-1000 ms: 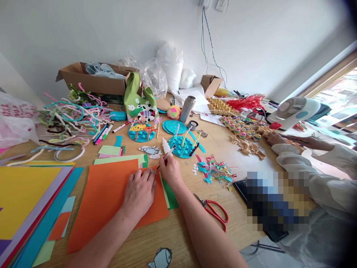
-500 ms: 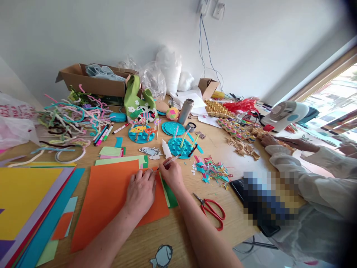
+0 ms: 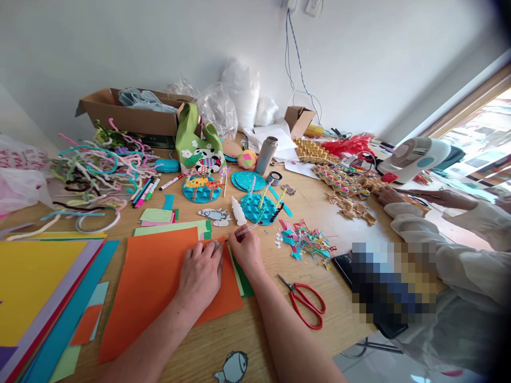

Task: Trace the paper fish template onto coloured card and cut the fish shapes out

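My left hand (image 3: 200, 271) lies flat with its fingers stretched out on a sheet of orange paper (image 3: 154, 287). Close to its fingertips, my right hand (image 3: 245, 250) is closed around a slim, pale pen (image 3: 250, 229), whose tip points down at the top edge of the sheet. A small pale piece shows at the left fingertips, but its shape is mostly hidden. Green paper pokes out from beneath the orange sheet. Just beyond the hands are fish cutouts (image 3: 215, 215) and a white glue bottle (image 3: 238, 211). Red-handled scissors (image 3: 305, 300) rest right of my right forearm.
Coloured paper sheets (image 3: 35, 287) are stacked at the left. Paper scraps (image 3: 305, 239) and a blue egg-tray base (image 3: 261, 207) with twisted stems are on the right. Another fish cutout (image 3: 232, 367) lies near the front edge. A co-worker's hands (image 3: 423, 198) work at the far right.
The view has shifted slightly. Both hands keep nearly the same place on the orange paper, with the pen still in my right hand.
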`<state>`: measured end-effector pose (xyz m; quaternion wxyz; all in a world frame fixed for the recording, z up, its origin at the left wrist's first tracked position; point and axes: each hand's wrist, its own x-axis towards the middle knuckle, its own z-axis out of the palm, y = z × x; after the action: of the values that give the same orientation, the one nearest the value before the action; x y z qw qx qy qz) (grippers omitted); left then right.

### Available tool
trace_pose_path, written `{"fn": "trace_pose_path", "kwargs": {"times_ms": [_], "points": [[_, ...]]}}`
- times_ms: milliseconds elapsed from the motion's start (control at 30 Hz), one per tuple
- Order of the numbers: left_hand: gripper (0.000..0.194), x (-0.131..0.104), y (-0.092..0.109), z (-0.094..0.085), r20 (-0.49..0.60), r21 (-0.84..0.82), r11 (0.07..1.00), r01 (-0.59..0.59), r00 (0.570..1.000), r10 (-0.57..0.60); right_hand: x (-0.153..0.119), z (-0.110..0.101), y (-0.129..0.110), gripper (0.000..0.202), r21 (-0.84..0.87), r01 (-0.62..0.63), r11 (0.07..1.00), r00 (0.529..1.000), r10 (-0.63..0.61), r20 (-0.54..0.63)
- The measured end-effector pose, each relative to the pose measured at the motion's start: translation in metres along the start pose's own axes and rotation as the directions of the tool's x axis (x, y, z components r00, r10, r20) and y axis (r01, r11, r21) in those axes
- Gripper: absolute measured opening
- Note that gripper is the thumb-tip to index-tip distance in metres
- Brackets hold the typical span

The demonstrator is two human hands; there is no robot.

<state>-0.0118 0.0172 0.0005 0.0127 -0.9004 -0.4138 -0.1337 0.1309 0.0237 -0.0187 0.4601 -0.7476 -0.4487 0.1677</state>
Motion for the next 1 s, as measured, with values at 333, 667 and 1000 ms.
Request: {"fn": "trace_pose_path", "kwargs": {"times_ms": [333, 667, 1000], "points": [[0.032, 0.0007, -0.0014, 0.0019, 0.003, -0.004, 1.0, 0.0, 1.0, 0.0, -0.0011, 0.0001, -0.001, 0.02, -0.031, -0.005, 1.0, 0.999, 0.003, -0.037], [0.03, 0.0001, -0.0018, 0.0046, -0.009, -0.003, 1.0, 0.003, 1.0, -0.003, -0.0019, 0.0008, 0.0014, 0.02, -0.025, 0.004, 1.0, 0.999, -0.005, -0.05], [0.028, 0.0006, -0.0022, 0.0038, -0.016, -0.01, 1.0, 0.004, 1.0, -0.004, -0.0014, 0.0011, 0.0005, 0.022, -0.03, 0.014, 0.999, 0.998, -0.016, -0.063]]}}
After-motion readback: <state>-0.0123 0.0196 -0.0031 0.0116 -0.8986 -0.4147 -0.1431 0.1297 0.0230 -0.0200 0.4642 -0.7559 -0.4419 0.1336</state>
